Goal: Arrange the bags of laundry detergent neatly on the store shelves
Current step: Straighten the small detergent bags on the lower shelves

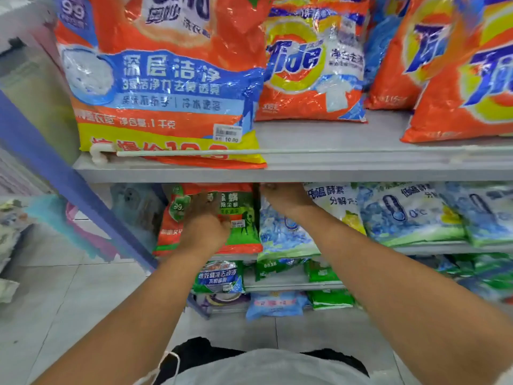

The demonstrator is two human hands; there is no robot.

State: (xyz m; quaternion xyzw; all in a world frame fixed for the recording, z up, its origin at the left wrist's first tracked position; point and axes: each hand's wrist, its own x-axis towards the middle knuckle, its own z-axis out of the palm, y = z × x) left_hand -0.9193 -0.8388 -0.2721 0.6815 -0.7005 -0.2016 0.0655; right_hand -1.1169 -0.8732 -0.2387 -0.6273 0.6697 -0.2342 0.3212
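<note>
Both hands are at the second shelf, just under the lip of the top shelf [305, 173]. The left hand [206, 229] lies against the face of the red-and-green detergent bag [244, 218], fingers curled at its front; whether they pinch the film or only press it cannot be told. The right hand [283, 198] reaches to the top of the gap between that bag and the blue-and-white bag [280, 234] beside it; its fingertips are hidden under the shelf edge, so its grip cannot be told either. The red-and-green bag stands upright at the left end of its row, touching its neighbour. Above, the large orange-and-blue bag [166, 79] stands forward against the guard rail [305, 152], while the Tide bag [313, 65] sits further back and the orange bags to the right [444, 79] lean at differing angles. The blue bags along the second shelf [410, 212] slump and overlap. Lower shelves hold small green and blue packs [277, 304] lying unevenly. Judgement: work is in hand on one bag only; most rows remain to be squared
</note>
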